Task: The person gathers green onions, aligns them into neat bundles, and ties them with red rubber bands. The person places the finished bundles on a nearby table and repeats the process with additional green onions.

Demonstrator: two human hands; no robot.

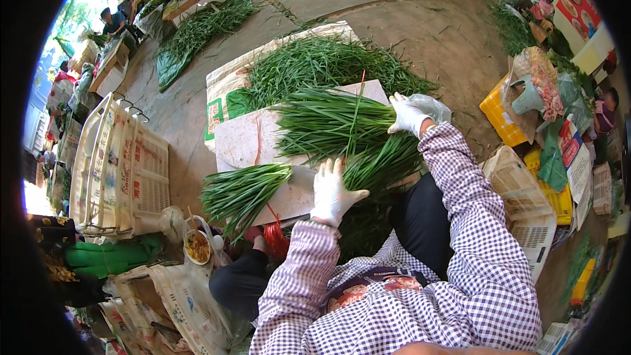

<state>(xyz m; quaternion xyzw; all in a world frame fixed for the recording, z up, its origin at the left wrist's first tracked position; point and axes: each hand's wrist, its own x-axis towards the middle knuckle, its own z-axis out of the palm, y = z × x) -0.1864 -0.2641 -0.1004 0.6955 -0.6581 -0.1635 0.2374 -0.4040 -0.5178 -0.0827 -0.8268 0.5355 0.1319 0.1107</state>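
Observation:
A large bunch of garlic chives (pixel 325 121) lies across a pale board (pixel 236 143). My right hand (pixel 408 114), in a white glove, rests against the bunch's stem end with fingers spread. More loose chives (pixel 379 167) lie just below, nearer my lap. My left hand (pixel 335 192), also gloved, is held with fingers apart at their left edge and grips nothing. To its left is a smaller bunch of chives (pixel 246 192), leaves pointing left. Red string (pixel 258 140) crosses the board, and a tangle of red string (pixel 277 239) hangs at its near edge.
Beyond the board, a heap of loose greens (pixel 330 61) covers a woven sack (pixel 224 84). White plastic crates (pixel 143 172) stand at left, near a bowl of food (pixel 197 246). A yellow crate (pixel 500 113) and a pale crate (pixel 522 202) are at right. Other people sit farther off.

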